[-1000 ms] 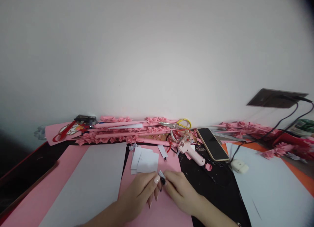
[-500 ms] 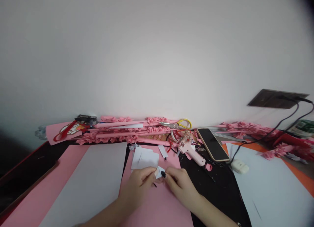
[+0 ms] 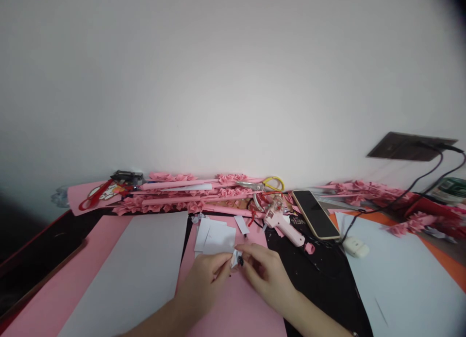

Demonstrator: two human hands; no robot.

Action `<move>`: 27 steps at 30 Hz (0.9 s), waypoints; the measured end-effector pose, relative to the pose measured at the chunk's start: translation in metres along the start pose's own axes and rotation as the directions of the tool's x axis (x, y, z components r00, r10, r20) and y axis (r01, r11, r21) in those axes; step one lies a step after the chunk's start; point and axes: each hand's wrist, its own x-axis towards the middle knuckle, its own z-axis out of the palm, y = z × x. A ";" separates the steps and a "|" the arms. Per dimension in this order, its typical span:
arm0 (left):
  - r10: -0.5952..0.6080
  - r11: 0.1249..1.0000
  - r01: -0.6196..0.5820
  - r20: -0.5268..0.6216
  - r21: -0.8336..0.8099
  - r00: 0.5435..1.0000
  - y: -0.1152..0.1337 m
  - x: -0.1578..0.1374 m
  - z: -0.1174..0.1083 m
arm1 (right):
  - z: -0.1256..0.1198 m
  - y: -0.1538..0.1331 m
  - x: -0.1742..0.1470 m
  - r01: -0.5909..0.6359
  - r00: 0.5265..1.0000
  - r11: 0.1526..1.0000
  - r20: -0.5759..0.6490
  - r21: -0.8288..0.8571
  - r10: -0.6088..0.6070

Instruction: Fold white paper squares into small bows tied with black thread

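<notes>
A small piece of white paper (image 3: 235, 258), partly folded or curled, is held between my two hands over a pink sheet (image 3: 236, 308). My left hand (image 3: 206, 278) pinches its left side between thumb and fingers. On the other side, my right hand (image 3: 264, 271) has thumb and forefinger closed at the paper's edge. A tiny dark thing (image 3: 241, 261) shows by the right fingertips; its kind is too small to make out. Just beyond the hands lie cut white paper squares (image 3: 220, 237) in a loose stack, with a narrow white strip (image 3: 241, 225) to their right.
A pink hot glue gun (image 3: 287, 228), yellow-handled scissors (image 3: 264, 184) and a phone (image 3: 316, 214) lie behind my right hand. Pink paper flower stems (image 3: 189, 201) line the wall. A white earbud case (image 3: 356, 247) sits on a white sheet (image 3: 407, 278) beside a black cable.
The white paper between my fingers has turned and looks more curled. My right forefinger has moved up and over its top edge. My left hand has barely shifted.
</notes>
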 end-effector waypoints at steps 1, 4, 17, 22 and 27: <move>0.001 1.000 -0.001 -0.001 0.014 1.000 0.000 0.000 0.000 | 0.000 0.000 0.000 0.000 1.000 1.000 0.002 -0.008 0.000; 0.011 0.998 -0.011 0.002 0.057 1.000 0.001 -0.001 0.000 | -0.001 -0.001 0.001 -0.005 1.000 1.000 0.005 -0.016 0.005; 0.072 0.984 -0.074 0.018 0.162 0.997 0.000 -0.002 0.002 | 0.002 -0.003 0.001 -0.003 0.999 1.000 -0.048 0.021 0.004; 0.121 0.978 -0.118 -0.006 0.170 0.993 0.003 -0.003 0.000 | 0.003 -0.004 0.004 -0.055 0.991 0.990 -0.116 0.130 0.070; 0.054 0.998 -0.054 -0.015 0.036 0.998 0.005 -0.003 -0.001 | 0.000 -0.007 0.005 -0.063 0.988 0.978 -0.128 0.201 0.089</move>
